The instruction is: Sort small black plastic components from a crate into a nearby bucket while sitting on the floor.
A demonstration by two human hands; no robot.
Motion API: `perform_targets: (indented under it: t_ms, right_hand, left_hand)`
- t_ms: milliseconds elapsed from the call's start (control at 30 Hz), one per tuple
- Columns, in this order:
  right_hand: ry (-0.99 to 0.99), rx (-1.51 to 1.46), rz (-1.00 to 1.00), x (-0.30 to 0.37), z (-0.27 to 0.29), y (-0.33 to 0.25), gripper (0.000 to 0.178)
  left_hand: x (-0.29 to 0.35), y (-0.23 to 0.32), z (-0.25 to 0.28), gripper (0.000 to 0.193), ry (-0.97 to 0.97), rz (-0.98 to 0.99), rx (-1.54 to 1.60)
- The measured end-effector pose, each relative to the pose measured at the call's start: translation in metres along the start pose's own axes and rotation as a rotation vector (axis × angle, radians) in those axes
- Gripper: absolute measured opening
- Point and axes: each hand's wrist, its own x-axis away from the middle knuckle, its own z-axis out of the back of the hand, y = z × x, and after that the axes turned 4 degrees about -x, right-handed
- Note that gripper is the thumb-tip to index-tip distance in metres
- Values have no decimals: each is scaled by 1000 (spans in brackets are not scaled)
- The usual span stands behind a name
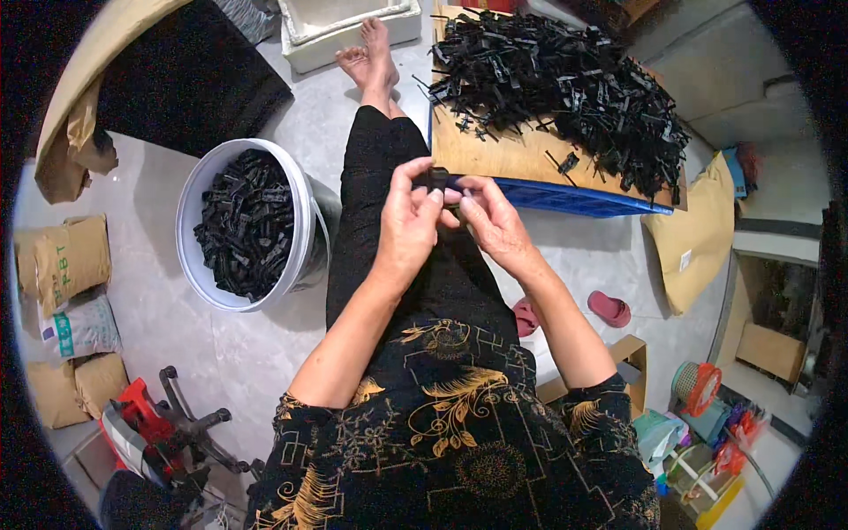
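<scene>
My left hand (411,221) is closed on a small black plastic part (438,179), pinched between thumb and fingers above my lap. Close beside it, my right hand (497,225) has its thumb and fingers pressed together at the same spot. What the right fingers grip is too small and covered to make out. Ahead to the right, a large heap of black plastic parts (539,79) with thin stems lies on a wooden board (508,161). A white bucket (305,216) on my left holds many black plastic pieces (247,225).
The board rests on a blue crate (574,196). White tubs (353,35) stand beyond my bare feet. Sacks (75,261) and a red-and-black wheeled thing (150,424) are at left. A yellow sack (698,238), a pink slipper (609,308) and a cardboard box (632,362) lie at right.
</scene>
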Motion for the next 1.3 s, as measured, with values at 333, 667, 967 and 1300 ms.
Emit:
perform_targets:
  t_ms: [333, 667, 967, 1300]
  right_hand:
    - [-57, -359, -47, 10, -4, -33, 16]
    - [-152, -514, -186, 10, 10, -16, 17]
    - [-73, -364, -132, 13, 17, -7, 20]
    - [-31, -159, -60, 4, 26, 15, 19]
  left_hand:
    - [12, 2, 21, 34, -120, 67, 346]
    - [18, 4, 6, 37, -250, 151, 165]
    - [-1, -6, -16, 36, -231, 1, -386]
    - [-25, -8, -27, 30, -289, 121, -433]
